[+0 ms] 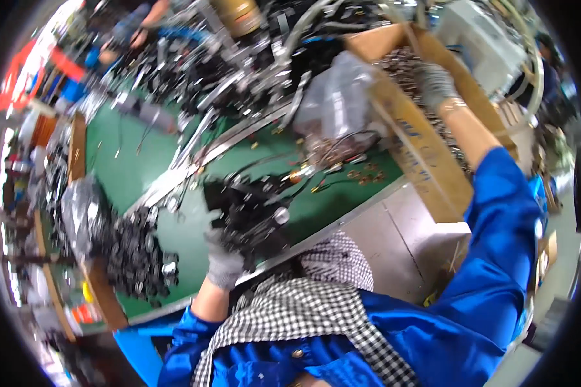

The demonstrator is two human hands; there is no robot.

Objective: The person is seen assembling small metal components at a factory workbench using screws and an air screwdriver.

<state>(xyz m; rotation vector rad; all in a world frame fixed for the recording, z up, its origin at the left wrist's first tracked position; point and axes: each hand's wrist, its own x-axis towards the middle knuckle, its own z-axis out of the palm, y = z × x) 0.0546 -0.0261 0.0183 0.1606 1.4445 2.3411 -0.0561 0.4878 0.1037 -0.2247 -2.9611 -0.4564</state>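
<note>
The left hand touched black parts just beyond it, seemingly light, stiff, best taken by their bodies, not wires; the right hand lay among coppery pieces (blur hid whether either gripped) inside a cardboard box.

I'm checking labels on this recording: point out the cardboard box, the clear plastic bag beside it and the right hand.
Cardboard box [422, 161]: head view, on its long side wall.
Clear plastic bag [337, 97]: head view, on its crumpled middle.
Right hand [436, 85]: head view, on the gray glove.
</note>
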